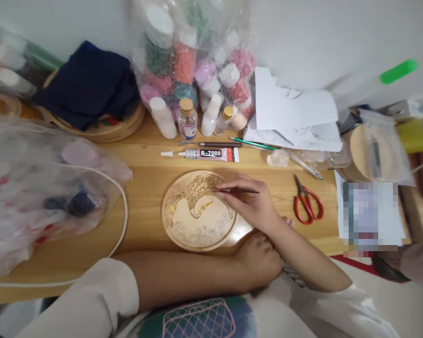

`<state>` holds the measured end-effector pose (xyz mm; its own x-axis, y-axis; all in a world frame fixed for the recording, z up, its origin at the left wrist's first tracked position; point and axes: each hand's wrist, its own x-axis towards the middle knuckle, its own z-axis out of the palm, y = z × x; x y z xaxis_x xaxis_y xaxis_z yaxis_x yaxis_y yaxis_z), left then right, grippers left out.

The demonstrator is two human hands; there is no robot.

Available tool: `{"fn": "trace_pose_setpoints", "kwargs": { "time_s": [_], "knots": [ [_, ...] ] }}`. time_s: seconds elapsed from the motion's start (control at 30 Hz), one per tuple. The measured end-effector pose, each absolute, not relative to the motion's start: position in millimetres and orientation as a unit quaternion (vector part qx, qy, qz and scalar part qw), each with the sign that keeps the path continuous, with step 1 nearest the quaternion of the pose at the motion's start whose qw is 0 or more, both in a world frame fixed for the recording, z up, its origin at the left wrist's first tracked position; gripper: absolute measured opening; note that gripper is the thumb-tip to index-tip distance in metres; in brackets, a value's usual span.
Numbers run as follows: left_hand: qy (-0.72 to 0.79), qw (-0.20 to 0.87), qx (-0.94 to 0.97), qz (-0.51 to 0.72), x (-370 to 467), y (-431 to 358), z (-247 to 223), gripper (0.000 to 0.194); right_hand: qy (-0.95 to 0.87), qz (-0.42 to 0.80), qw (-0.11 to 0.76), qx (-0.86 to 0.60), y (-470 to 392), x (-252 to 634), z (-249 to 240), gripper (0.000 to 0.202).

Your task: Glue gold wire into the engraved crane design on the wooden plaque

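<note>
Work on a round wooden board (181, 223) seems to be at the stage of fine outlining: as it can be judged, golden lines are being set along a drawn bird (197, 190). The board is laid flat on the wooden surface (144, 188), and its right edge is partly covered by the right hand (254, 206). By this hand a thin dark tool (245, 191) is pinched between thumb and fingers, and its tip is held at the right side of the golden feathers; whether the board is really touched by it cannot be told. The left hand (261, 258) is rested below the right forearm (306, 256), with its fingers curled; whether something is held inside them cannot be told.

Body and neck of the bird are marked in gold, while the waves (200, 232) at the lower side are shown only in thin drawn lines. Behind the board a tube marked B-7000 (211, 154) is placed, and red-handled scissors (307, 209) are laid to the right.

For the next move, a steady wrist and a light, exact touch are probably called for, so that the drawn line is followed and the gold beside it is not disturbed.
</note>
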<state>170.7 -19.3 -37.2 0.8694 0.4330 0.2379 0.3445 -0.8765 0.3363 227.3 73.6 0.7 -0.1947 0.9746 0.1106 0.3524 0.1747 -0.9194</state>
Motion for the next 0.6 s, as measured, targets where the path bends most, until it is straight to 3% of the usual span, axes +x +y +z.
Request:
{"fn": "trace_pose_setpoints", "kwargs": {
  "time_s": [0.3,0.6],
  "knots": [
    [0.244,0.123,0.949,0.157,179.7,-25.7,-40.7,0.049,-0.683,0.384,0.361,-0.505,75.1,224.7,2.0,0.011],
    [0.216,0.171,0.951,0.138,178.5,-23.5,-41.2,0.049,-0.684,0.391,0.35,-0.506,76.0,224.8,4.0,0.013]
  ]
}}
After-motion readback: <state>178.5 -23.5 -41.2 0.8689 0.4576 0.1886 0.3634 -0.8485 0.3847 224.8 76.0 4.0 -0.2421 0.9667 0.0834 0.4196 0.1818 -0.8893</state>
